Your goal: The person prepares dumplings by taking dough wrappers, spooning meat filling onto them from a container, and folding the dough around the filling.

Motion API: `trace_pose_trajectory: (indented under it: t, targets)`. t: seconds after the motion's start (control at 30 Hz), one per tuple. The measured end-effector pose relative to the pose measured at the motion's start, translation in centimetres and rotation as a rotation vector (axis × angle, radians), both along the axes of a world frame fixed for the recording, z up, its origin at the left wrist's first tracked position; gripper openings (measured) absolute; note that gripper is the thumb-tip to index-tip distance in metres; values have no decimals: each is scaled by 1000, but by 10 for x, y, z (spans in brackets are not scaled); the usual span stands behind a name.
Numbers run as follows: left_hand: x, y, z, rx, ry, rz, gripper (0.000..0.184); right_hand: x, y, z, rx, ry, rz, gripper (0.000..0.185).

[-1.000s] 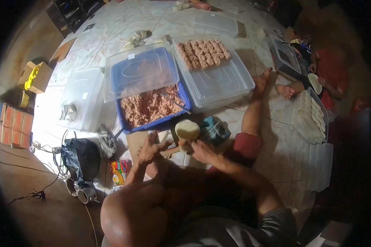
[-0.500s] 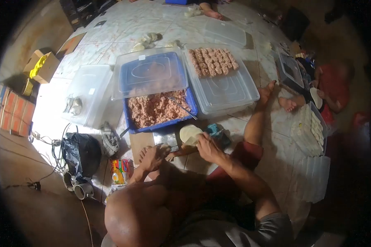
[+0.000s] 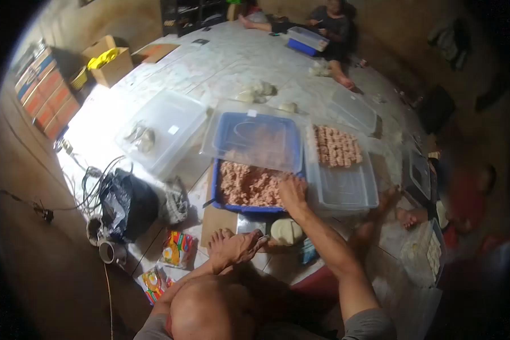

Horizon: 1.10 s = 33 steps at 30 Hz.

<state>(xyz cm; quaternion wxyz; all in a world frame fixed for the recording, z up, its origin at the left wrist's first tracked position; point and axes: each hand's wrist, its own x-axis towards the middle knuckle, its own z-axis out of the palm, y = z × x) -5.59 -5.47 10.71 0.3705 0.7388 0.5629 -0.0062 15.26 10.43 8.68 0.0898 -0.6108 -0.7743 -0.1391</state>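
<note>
Your right hand (image 3: 293,195) is down at the right end of the blue tub (image 3: 239,207), low in the middle of the frame, with its fingers at the pinkish ground mixture (image 3: 249,184); the fingertips are hidden, so you cannot tell whether they pinch any of it. Your left hand (image 3: 238,250) is lower and a little to the left, beside the toes of your bare foot (image 3: 216,238), its fingers reaching toward the right; whether they close on anything is too blurred to tell. The pale round wrappers (image 3: 286,231) lie just below your right wrist, right of your left fingertips, with a teal cloth (image 3: 309,251) beside them. The mixture fills the exposed near part of the tub, and a see-through lid (image 3: 255,136) covers its far part. Right of the tub, shaped mixture portions (image 3: 337,146) sit in rows at the far end of a see-through container (image 3: 345,187). Left of the tub are a checkered cloth (image 3: 175,204) and a black plastic bag (image 3: 127,204), with a mug (image 3: 113,253) below the bag and colorful packets (image 3: 177,249) at lower left. At the upper right, a person (image 3: 331,25) sits by another blue tub (image 3: 303,46).
</note>
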Motion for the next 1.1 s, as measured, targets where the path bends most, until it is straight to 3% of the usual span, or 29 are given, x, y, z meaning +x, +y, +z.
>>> trace_pose_trajectory:
  t: [0.07,0.1,0.13,0.17,0.23,0.3,0.37,0.4,0.53,0.63,0.7,0.77,0.87,0.93,0.97,1.03,1.1]
  targets:
    - [-8,-16,-46,74,97,43,67,-13,-18,35,-42,-98,-52,21]
    - [-11,-27,-74,81,132,54,68,-14,-25,52,97,-92,100,19]
    - [-12,-31,-112,203,64,261,64,-16,-32,69,242,-104,246,17]
    - [-13,-37,-143,261,33,366,63,-29,-27,97,-31,83,261,13]
    - [-14,-41,-186,305,61,446,66,-43,-5,77,40,19,321,12]
    - [-17,-34,-193,219,156,375,73,-55,9,67,141,-60,393,11]
    - [-20,-31,-192,168,190,324,81,-64,0,55,-70,-209,664,8]
    - [-21,-28,-189,157,186,308,84,-63,-6,55,12,-190,767,12]
    - [-23,-22,-187,111,171,269,99,-42,8,88,-244,-76,731,14]
    - [-23,-18,-185,55,150,241,111,-46,10,59,-113,-109,654,10]
    - [-29,-11,-164,-14,57,242,119,-42,9,63,-241,-68,754,8]
    - [-32,-2,-131,-122,-242,273,96,-23,9,77,-364,183,707,6]
    - [-29,8,-59,-201,-774,352,56,-12,-1,64,-394,71,639,6]
    - [-27,12,-61,-108,-792,381,54,-8,-6,56,-410,188,631,12]
    - [-29,11,-62,-139,-876,382,43,3,-9,56,-406,193,623,12]
    - [-30,15,-36,-166,-957,366,33,18,-16,85,-514,463,432,10]
    - [-26,16,-31,-533,-1498,541,36,28,-37,100,-443,472,365,15]
